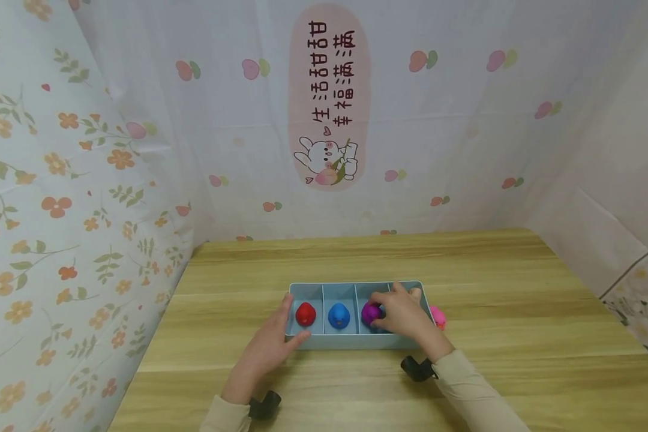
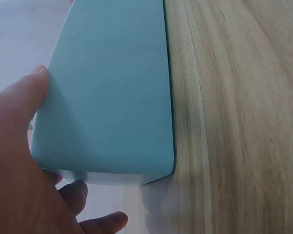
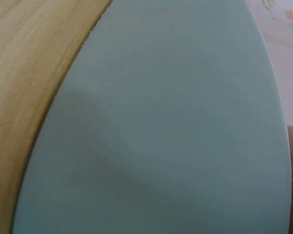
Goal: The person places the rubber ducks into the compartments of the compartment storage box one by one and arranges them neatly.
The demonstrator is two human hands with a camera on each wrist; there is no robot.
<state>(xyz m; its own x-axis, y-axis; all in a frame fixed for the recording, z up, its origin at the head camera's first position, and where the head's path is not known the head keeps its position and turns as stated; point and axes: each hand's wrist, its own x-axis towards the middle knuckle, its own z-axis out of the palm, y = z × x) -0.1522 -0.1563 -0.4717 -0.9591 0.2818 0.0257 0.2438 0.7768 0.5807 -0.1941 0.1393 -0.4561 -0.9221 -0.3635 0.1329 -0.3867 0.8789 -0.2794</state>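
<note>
A light blue divided box [image 1: 313,342] lies lengthwise on the table. Its left compartment holds a red toy duck [image 1: 305,314], and the one beside it a blue toy duck [image 1: 339,316]. In the third compartment, my right hand [image 1: 407,313] pinches a purple toy duck [image 1: 371,313] between thumb and fingers. My left hand [image 1: 267,343] rests against the box's left end, thumb at the front rim and fingers extended along the side. The left wrist view shows that thumb [image 2: 31,92] touching the rim. In the right wrist view the box wall hides the pinch.
A pink toy [image 1: 438,317] sits just beyond the box's right end, partly hidden by it. Wood-grain table surface [image 1: 507,336] surrounds the box. Printed cloth [image 1: 227,156] hangs behind the table and along its left side.
</note>
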